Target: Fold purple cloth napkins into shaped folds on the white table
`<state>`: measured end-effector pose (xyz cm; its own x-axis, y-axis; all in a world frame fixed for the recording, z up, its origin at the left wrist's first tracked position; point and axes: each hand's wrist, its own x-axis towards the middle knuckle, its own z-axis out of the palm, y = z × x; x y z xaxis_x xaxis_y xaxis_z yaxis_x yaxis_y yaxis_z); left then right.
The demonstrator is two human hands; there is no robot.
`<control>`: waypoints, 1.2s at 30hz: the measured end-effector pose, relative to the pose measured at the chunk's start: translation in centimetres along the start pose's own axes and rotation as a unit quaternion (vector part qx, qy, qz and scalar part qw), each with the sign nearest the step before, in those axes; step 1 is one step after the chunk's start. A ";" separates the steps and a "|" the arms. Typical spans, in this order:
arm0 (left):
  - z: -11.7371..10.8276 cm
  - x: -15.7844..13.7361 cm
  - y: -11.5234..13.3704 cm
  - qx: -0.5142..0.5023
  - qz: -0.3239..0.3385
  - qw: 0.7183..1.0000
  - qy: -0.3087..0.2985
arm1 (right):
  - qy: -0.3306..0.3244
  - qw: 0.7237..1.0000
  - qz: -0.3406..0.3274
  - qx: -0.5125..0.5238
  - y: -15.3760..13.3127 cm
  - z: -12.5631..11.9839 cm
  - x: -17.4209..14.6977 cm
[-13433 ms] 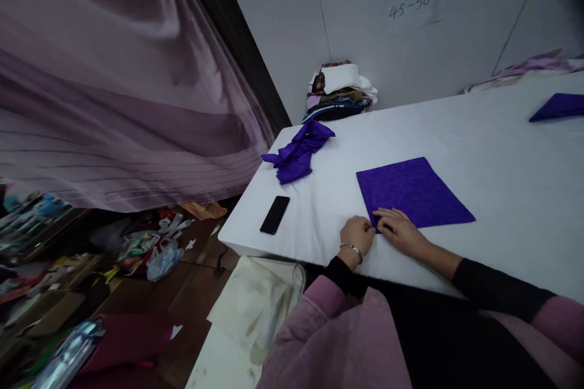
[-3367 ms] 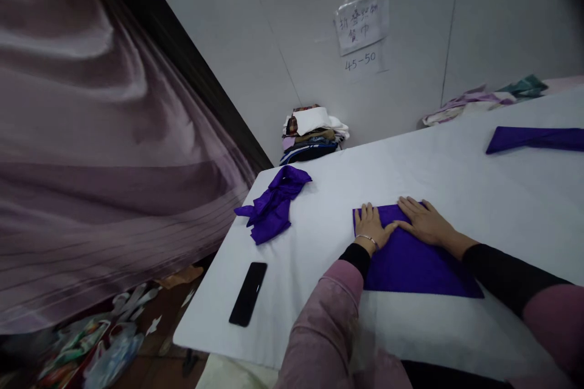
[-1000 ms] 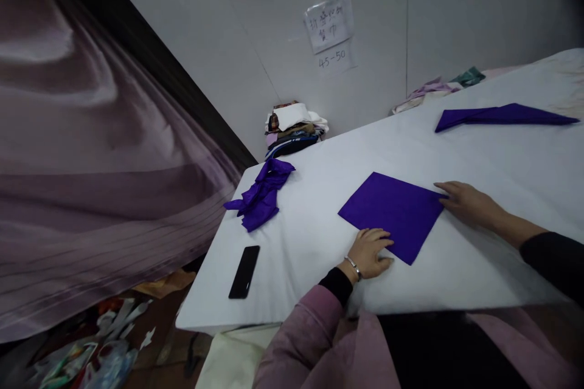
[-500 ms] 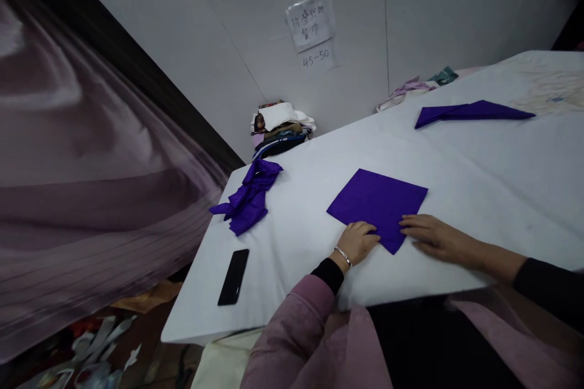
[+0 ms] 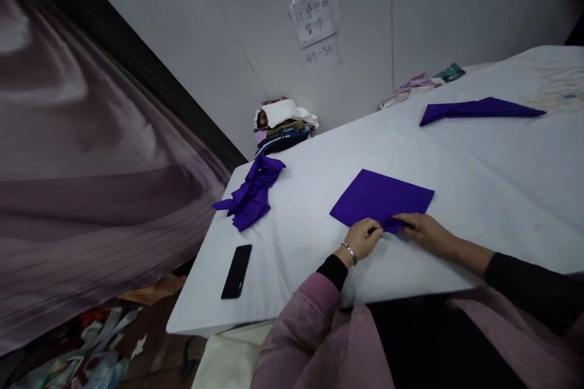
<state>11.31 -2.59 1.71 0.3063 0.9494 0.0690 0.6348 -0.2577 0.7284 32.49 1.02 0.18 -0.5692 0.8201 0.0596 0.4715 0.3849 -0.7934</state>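
Note:
A purple cloth napkin (image 5: 382,196), folded into a flat diamond, lies on the white-covered table (image 5: 301,243) in front of me. My left hand (image 5: 364,239) pinches its near left edge between thumb and fingers. On the near right edge my right hand (image 5: 422,232) is closed, with the cloth between its thumb and fingers. The near corner is bent up between the two hands, and its tip is partly hidden. Farther back on the right lies a second purple napkin (image 5: 483,109), folded long and narrow. At the left a crumpled purple cloth (image 5: 254,193) rests near the table's edge.
A black phone (image 5: 236,271) lies at the near left of the table. Stacked folded cloths (image 5: 283,127) stand by the wall, with more cloths (image 5: 417,86) farther right. A handwritten sign (image 5: 316,17) hangs on the wall. A pinkish curtain (image 5: 91,194) covers the left side.
Both hands have closed on the napkin's near edges and come closer together. The near corner, flat before, is now lifted and bent back. The view has shifted slightly.

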 end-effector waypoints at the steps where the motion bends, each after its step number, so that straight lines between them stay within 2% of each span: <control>1: -0.1 -0.4 0.2 -0.007 -0.005 1.000 -0.008 | -0.019 0.999 0.014 0.038 -0.4 -0.2 -0.2; 5: -0.3 -1.9 0.6 -0.002 0.006 0.999 -0.051 | -0.061 0.982 0.072 0.163 -1.1 -0.8 -1.3; 7: -0.2 -2.2 0.6 0.008 0.008 0.999 -0.042 | -0.063 0.974 0.100 0.191 -1.0 -1.1 -1.5; 10: 0.1 -1.9 0.6 -0.009 -0.033 0.999 -0.014 | -0.059 0.973 0.122 0.188 -0.7 -1.3 -1.0; 14: 0.6 -1.0 0.6 -0.061 -0.084 0.995 0.002 | -0.056 0.977 0.119 0.167 -0.4 -1.4 0.1; 17: 0.7 -0.7 0.5 -0.087 -0.099 0.991 0.011 | -0.069 0.977 0.119 0.163 -0.6 -1.4 0.6; 22: -0.5 -0.4 -0.1 -0.141 -0.087 0.986 -0.027 | -0.092 0.972 0.113 0.186 -1.1 -2.3 2.3; 24: -1.4 -0.1 -0.7 -0.133 -0.094 0.986 -0.018 | -0.088 0.975 0.114 0.168 -1.0 -2.9 3.8; 29: -3.2 1.0 -3.0 -0.058 -0.185 0.980 0.050 | -0.038 0.994 0.095 0.047 -0.2 -3.9 9.0; 32: -3.6 1.4 -4.0 -0.030 -0.207 0.975 0.078 | -0.006 0.995 0.094 -0.037 0.5 -3.9 11.6; 36: -3.6 1.2 -4.3 -0.012 -0.219 0.970 0.104 | 0.011 0.991 0.108 -0.077 1.4 -3.3 13.7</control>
<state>6.43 0.34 1.16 -0.1394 0.9833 -0.1171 0.6538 0.1802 0.7349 27.62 14.16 1.92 -0.4292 0.8990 -0.0871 0.6796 0.2579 -0.6868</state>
